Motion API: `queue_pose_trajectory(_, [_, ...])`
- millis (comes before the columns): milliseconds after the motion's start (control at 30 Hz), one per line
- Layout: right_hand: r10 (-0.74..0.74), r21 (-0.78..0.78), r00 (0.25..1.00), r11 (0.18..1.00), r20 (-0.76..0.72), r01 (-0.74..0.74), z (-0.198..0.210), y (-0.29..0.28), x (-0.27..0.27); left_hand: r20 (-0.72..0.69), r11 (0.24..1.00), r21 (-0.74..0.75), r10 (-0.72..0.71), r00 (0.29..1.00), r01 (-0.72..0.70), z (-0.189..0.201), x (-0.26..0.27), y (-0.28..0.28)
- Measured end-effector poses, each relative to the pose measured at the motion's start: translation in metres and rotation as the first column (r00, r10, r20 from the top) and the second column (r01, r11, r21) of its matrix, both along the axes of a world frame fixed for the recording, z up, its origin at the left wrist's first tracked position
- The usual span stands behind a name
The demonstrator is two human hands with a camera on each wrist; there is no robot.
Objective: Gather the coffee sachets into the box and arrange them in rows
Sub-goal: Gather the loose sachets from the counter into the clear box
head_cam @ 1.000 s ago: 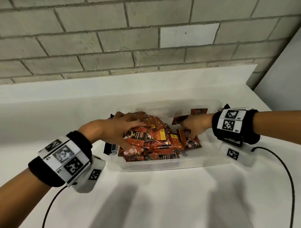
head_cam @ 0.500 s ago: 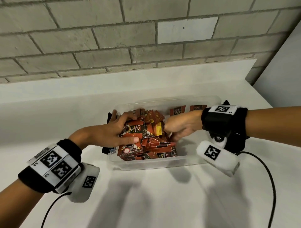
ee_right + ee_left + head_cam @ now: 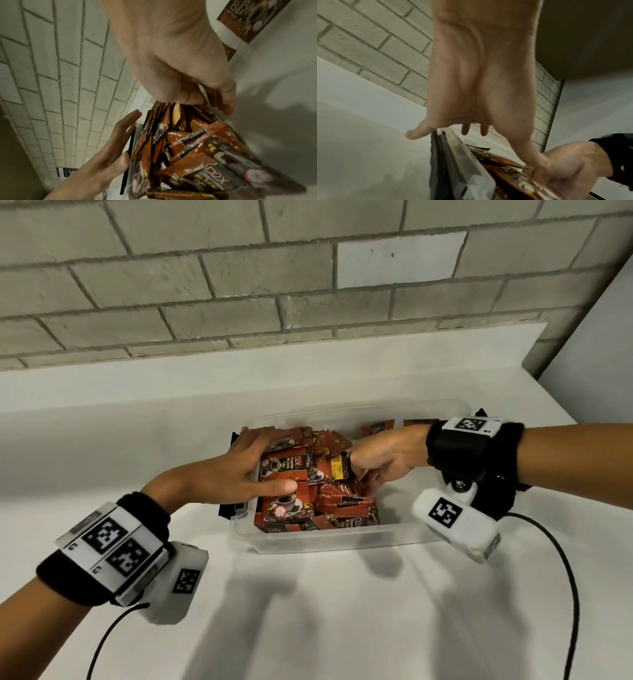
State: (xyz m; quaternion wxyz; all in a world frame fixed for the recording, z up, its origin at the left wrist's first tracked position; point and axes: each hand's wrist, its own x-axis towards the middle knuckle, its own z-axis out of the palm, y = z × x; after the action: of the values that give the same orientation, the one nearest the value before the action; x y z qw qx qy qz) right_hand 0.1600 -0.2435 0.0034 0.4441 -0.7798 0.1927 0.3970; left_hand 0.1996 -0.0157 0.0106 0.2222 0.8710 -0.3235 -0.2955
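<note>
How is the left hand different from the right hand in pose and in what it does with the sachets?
The left hand lies spread with straight fingers against the sachets at the box's left end; the right hand is curled, its fingers pinching sachets in the middle. The left thumb presses on a sachet's face; the right thumb is hidden. Both hands reach into the box.

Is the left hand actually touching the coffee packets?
Touching. In the head view the left hand lies over the pile of coffee sachets, its thumb pressed flat on the top sachet.
</note>
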Motion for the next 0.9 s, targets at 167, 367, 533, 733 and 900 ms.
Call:
queue_pose_trajectory(167, [-0.026,0.012,1.0,1.0,-0.012,0.026,-0.001,-0.01,-0.005,0.137,0.996,0.082,-0.046,0.99,0.035,0.008,-0.003,-0.008])
queue_pose_trajectory(367, [-0.124,0.091,0.992,0.988,-0.009,0.124,-0.003,-0.018,-0.006,0.061,0.986,0.118,-0.128,0.99,0.12,0.015,-0.003,-0.027])
queue_pose_trajectory(533, [0.038,0.068,0.999,0.997,-0.009,-0.038,-0.004,-0.015,-0.009,0.172,0.961,0.26,-0.137,0.976,0.089,0.014,-0.007,-0.04])
queue_pose_trajectory(733, [0.09,-0.016,0.991,0.996,0.095,-0.089,-0.002,-0.017,-0.009,0.379,0.888,0.46,-0.204,0.903,0.007,0.015,-0.012,-0.062])
queue_pose_trajectory(900, [0.073,-0.042,0.989,0.997,0.131,-0.068,0.004,-0.026,-0.009,0.348,0.916,0.4,-0.172,0.922,0.02,0.024,-0.006,-0.062])
